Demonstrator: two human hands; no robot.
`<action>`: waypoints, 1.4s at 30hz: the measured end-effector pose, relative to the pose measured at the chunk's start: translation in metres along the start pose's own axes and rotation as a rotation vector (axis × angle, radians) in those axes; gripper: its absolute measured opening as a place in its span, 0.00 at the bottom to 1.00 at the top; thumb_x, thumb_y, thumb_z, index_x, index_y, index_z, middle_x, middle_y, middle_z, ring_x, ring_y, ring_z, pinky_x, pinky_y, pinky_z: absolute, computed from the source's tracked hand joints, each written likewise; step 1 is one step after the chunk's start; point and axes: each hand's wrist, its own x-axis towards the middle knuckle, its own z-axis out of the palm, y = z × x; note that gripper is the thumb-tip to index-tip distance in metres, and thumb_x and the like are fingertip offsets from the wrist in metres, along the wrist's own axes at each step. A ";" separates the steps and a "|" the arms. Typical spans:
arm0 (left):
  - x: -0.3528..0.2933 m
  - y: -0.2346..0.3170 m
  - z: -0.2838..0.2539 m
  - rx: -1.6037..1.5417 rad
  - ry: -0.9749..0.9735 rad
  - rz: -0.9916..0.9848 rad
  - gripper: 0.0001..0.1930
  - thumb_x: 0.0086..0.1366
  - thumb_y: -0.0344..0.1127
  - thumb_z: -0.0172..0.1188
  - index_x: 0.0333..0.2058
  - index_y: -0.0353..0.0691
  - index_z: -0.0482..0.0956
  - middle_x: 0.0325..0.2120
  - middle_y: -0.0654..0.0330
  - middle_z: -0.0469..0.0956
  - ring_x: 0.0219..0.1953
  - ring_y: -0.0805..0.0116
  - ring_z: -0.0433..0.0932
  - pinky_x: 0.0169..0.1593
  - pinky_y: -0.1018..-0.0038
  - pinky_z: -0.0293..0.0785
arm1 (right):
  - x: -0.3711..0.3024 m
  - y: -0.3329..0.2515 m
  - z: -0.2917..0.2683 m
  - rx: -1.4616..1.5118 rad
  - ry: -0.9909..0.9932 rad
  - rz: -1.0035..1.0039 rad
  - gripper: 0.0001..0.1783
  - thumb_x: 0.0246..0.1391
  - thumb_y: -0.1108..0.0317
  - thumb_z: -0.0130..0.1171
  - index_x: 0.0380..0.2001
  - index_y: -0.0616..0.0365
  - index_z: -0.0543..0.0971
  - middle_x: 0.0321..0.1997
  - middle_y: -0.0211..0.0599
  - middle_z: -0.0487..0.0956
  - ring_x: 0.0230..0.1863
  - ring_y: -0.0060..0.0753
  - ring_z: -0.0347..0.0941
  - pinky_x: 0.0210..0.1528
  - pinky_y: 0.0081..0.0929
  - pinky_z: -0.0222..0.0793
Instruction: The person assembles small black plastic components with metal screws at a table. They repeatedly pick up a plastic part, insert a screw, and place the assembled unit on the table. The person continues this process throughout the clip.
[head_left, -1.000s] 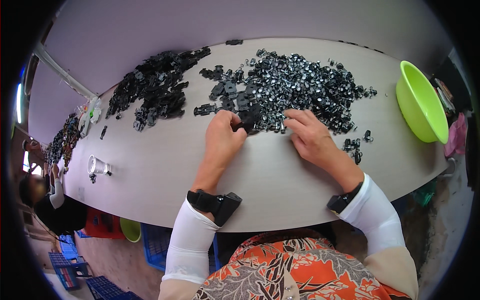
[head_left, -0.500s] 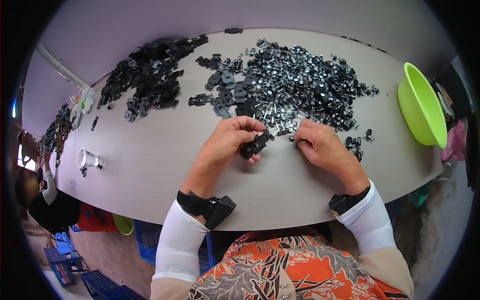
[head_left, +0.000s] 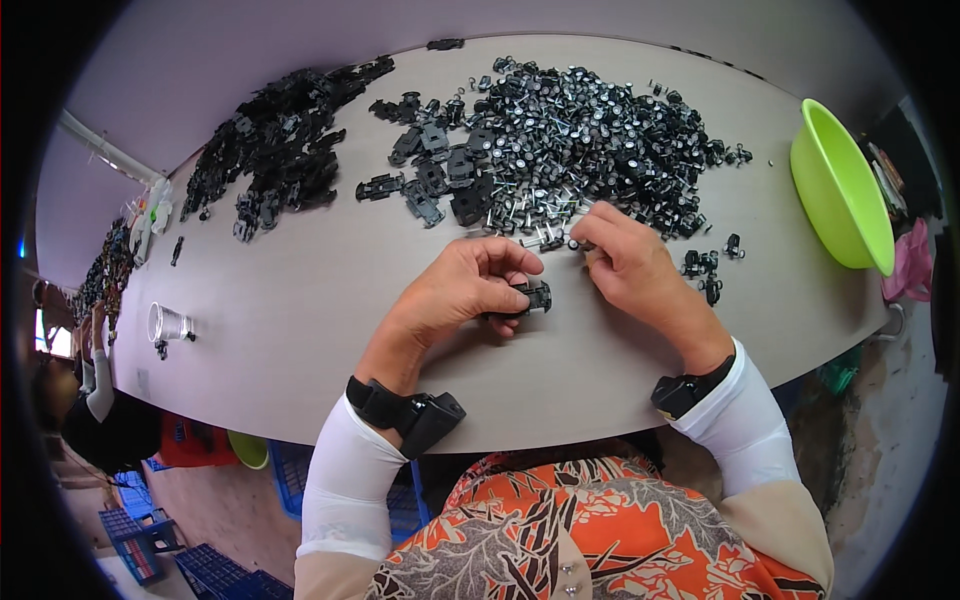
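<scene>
My left hand (head_left: 470, 285) is closed around a black plastic toy car chassis (head_left: 538, 296), whose end sticks out past the thumb and fingertips. To its right, at the near edge of a large heap of wheel axles (head_left: 600, 130), is my right hand (head_left: 625, 255). Its thumb and fingers are pinched on a small wheel axle (head_left: 573, 243), largely covered by the fingertips. Silver axle pins with dark wheels lie loose just beyond both hands. Several more black chassis (head_left: 430, 175) spread along the heap's left side.
A bigger pile of black chassis (head_left: 280, 150) stands at the far left. A clear plastic cup (head_left: 170, 322) lies at the table's left. Several wheel pieces (head_left: 702, 265) sit right of my right hand. A green basin (head_left: 840, 190) leans at the right edge. Another person's sleeve (head_left: 101, 385) shows far left.
The chassis in my left hand has turned and sits lower in the fingers. My right hand has shifted slightly up and left towards the heap. The whole view has shifted a little.
</scene>
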 end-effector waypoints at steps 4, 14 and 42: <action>-0.001 -0.001 0.003 0.020 0.030 -0.007 0.14 0.53 0.20 0.63 0.40 0.33 0.77 0.27 0.64 0.76 0.23 0.74 0.78 0.28 0.78 0.80 | -0.003 -0.001 -0.005 0.092 -0.037 0.039 0.08 0.43 0.83 0.56 0.29 0.61 0.74 0.31 0.41 0.72 0.30 0.49 0.72 0.31 0.37 0.67; -0.002 0.001 0.005 0.054 0.073 -0.008 0.11 0.56 0.24 0.64 0.38 0.36 0.76 0.25 0.62 0.78 0.22 0.74 0.78 0.21 0.80 0.73 | -0.012 -0.015 -0.024 0.061 -0.176 0.145 0.10 0.44 0.79 0.61 0.33 0.61 0.74 0.33 0.40 0.71 0.28 0.44 0.72 0.30 0.36 0.68; -0.005 -0.005 -0.006 -0.054 0.011 0.018 0.24 0.55 0.21 0.62 0.52 0.30 0.70 0.37 0.55 0.79 0.29 0.66 0.83 0.30 0.77 0.83 | -0.005 -0.015 -0.002 -0.029 -0.070 -0.235 0.16 0.37 0.79 0.64 0.34 0.59 0.76 0.38 0.36 0.75 0.42 0.43 0.70 0.44 0.36 0.67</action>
